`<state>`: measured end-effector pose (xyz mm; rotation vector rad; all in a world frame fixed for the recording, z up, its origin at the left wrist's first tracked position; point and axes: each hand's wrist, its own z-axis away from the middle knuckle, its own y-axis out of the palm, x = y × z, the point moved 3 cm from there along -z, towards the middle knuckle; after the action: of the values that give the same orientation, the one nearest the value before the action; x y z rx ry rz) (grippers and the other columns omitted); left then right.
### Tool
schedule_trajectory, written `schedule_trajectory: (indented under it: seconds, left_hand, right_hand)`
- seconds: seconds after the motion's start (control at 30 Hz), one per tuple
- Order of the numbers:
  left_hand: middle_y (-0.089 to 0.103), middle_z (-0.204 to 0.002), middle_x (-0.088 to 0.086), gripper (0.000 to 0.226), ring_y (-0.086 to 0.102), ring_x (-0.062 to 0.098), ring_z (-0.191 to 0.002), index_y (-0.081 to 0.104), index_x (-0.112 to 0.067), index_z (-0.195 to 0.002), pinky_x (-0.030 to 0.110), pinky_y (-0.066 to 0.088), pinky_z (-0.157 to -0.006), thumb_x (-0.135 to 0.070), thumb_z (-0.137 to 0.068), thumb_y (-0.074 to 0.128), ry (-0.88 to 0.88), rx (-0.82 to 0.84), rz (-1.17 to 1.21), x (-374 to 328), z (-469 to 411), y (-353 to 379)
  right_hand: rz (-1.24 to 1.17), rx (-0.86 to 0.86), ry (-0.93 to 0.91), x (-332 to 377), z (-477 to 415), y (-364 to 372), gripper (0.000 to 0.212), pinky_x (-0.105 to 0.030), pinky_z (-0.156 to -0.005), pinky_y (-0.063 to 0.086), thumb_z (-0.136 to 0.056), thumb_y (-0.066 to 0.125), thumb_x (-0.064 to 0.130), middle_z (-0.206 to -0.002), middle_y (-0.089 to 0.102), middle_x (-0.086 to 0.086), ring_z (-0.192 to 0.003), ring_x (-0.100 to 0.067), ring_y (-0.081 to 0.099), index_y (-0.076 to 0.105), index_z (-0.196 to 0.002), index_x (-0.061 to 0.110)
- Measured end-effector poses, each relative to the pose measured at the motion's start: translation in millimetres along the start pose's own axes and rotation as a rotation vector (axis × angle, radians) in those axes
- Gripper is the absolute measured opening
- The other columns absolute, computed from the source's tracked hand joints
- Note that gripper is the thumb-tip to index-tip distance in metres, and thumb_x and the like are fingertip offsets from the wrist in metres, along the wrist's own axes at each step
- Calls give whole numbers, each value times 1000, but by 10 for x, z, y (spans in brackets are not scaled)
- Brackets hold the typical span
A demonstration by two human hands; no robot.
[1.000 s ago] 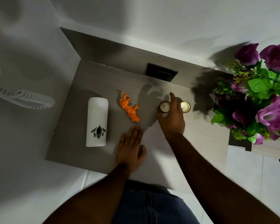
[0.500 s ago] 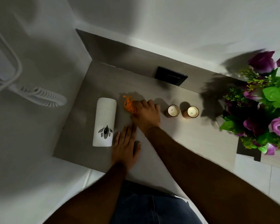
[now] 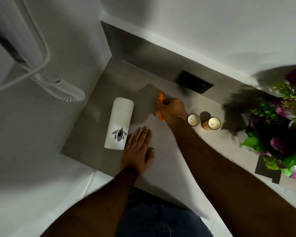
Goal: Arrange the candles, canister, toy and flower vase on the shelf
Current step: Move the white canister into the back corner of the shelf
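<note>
My right hand (image 3: 171, 109) is closed around the orange toy (image 3: 160, 97) on the grey shelf (image 3: 120, 77); only the toy's two ends show past my fingers. Flat on the shelf lies my left hand (image 3: 137, 149), fingers spread, beside the white canister (image 3: 120, 124) with a dark emblem. Two small candles (image 3: 193, 119) (image 3: 214, 123) stand side by side just right of my right wrist. The flower vase's purple blooms and green leaves (image 3: 284, 132) fill the right edge; the vase itself is hidden.
A black wall plate (image 3: 194, 82) sits at the back of the shelf. A white coiled cord (image 3: 65, 89) hangs on the left wall. White walls close the shelf at the back and left. The shelf's front edge runs just behind my left wrist.
My right hand left the candles, moved left and closed on the orange toy. The left hand stayed flat on the shelf. The view shifted so the shelf sits further right.
</note>
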<state>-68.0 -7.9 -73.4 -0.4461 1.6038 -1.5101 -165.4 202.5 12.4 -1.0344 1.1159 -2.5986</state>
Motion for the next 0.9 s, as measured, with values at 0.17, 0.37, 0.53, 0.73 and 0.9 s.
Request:
schedule_trajectory:
  seconds: [0.17, 0.37, 0.53, 0.73, 0.9]
  left_hand:
    - [14, -183, 3, 76, 9, 21, -169, 16, -21, -174, 49, 10, -137, -51, -109, 39, 4, -34, 20, 9, 1, 9]
    - [70, -142, 15, 55, 63, 38, -136, 69, -8, -140, 52, 35, -127, -45, -102, 55, 3, -165, 28, -8, 18, -12]
    - [74, -139, 14, 51, 64, 38, -136, 74, -9, -133, 52, 34, -125, -43, -99, 59, 10, -237, 38, 14, 41, 11]
    - [33, -178, 8, 62, 22, 29, -167, 47, -26, -163, 64, 20, -131, -46, -105, 53, -138, -185, 49, 138, 21, -64]
    - [14, -183, 0, 72, 9, 24, -169, 21, -35, -173, 59, 16, -133, -48, -107, 46, -194, -137, -7, 477, 4, -126]
  right_hand:
    - [259, -250, -450, 193, 238, -1, 61, -42, -98, 49, -86, 69, 45, -137, 56, -9, -127, -32, 51, 58, -141, 23]
    - [1032, 400, -1169, 755, 606, 795, 104, -66, -127, 13, -84, 76, 23, -177, 3, -8, -162, -42, 2, 14, -165, 43]
    - [1145, 361, -1379, 916, 596, 1095, 69, -60, -125, 17, -92, 68, 35, -164, 39, 3, -158, -30, 26, 41, -155, 39]
    - [392, 189, -837, 1205, 279, 843, 81, -52, -105, 43, -69, 83, 49, -138, 62, 4, -128, -27, 60, 51, -142, 35]
    - [-218, 26, -463, 1016, 189, 567, 74, -14, -85, 56, -66, 95, 37, -115, 71, 8, -98, 5, 68, 55, -128, 29]
